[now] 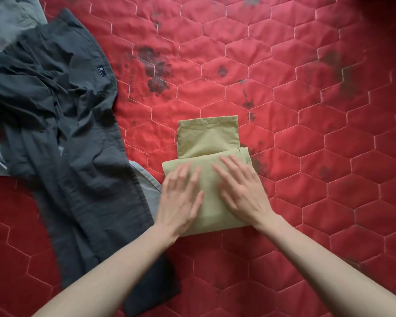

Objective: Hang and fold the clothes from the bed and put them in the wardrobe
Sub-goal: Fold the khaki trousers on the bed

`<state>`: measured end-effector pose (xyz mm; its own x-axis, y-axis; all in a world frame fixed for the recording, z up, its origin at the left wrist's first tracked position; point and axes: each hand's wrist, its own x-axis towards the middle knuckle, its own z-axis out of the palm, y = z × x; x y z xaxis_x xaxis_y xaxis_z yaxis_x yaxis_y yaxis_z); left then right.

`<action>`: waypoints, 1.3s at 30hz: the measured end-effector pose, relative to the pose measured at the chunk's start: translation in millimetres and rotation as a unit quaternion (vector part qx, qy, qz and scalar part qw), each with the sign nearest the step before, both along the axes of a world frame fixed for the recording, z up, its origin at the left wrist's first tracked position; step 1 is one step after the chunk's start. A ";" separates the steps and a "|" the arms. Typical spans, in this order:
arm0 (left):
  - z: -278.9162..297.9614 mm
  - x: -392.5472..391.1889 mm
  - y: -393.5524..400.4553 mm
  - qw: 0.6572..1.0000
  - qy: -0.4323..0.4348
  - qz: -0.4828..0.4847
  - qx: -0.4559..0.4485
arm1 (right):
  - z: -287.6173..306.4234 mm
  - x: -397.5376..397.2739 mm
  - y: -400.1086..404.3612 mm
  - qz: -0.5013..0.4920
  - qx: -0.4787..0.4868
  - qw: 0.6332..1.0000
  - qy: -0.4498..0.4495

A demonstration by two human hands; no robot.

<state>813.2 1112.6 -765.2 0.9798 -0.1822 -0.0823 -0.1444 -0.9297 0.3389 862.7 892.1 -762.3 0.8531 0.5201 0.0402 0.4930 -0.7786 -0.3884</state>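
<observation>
Both hands flat on the cloth now: the left hand point(180, 199) and the right hand point(242, 191) lie side by side, fingers straight and spread, pressing the folded olive-green garment point(209, 143) into the bed. It sits mid-bed on the red quilted bedspread point(306, 110), stitched in pale hexagons and blotched with dark floral print. To the left sprawl the dark grey trousers point(66, 124), unfolded and rumpled, their near edge just beside the left hand. A pale grey garment point(7, 17) peeks out beneath them at the top left corner.
</observation>
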 end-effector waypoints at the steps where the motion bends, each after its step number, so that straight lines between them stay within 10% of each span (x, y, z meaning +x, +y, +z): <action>1: -4.4 3.4 -4.4 0.998 0.008 -0.054 0.013 | -7.6 0.5 1.6 0.020 -0.029 0.999 0.005; 12: -39.7 20.8 -1.8 0.991 0.031 -0.122 0.046 | -42.7 5.3 -0.3 -0.048 -0.076 0.995 0.042; 27: -24.3 36.4 97.8 0.937 -0.012 -0.327 0.119 | -17.3 63.5 -105.0 0.241 -0.170 0.955 0.014; 39: -1.5 44.0 105.5 0.946 0.079 -0.310 -0.052 | -8.2 50.4 -95.6 0.202 -0.074 0.973 0.082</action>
<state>857.2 1218.1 -766.8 0.6588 -0.7331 -0.1687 -0.5912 -0.6432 0.4865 913.1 796.5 -770.5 0.5668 0.8041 -0.1793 0.7113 -0.5874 -0.3859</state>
